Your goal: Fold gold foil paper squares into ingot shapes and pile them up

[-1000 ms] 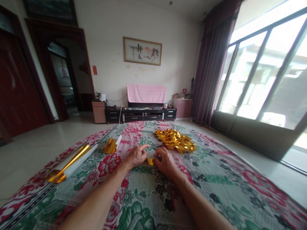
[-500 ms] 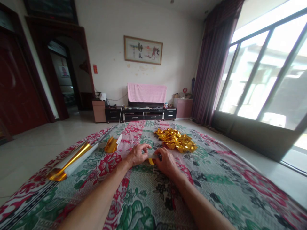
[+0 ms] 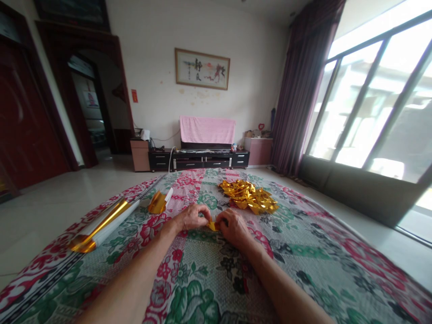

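Note:
Between my hands is a small piece of gold foil paper (image 3: pixel 212 224), low over the patterned cloth. My left hand (image 3: pixel 194 218) pinches its left side with thumb and fingers. On the other side my right hand (image 3: pixel 232 225) has its fingers curled shut on the same piece. The fingers cover most of it, so its exact fold is hidden. Just beyond my right hand lies a heap of folded gold foil pieces (image 3: pixel 249 196). Left of my left hand rests a small curled stack of gold foil paper (image 3: pixel 158 202) with a white underside showing.
A larger curled gold and white sheet roll (image 3: pixel 104 225) lies near the left edge of the flowered cloth (image 3: pixel 195 274). Farther back stand a low black cabinet (image 3: pixel 192 163) and a pink towel (image 3: pixel 207 129) draped over a screen. Windows are on the right.
My left fingers have lowered and closed on the foil piece, where they were more raised and apart. A whitish part seen between the hands now shows as gold.

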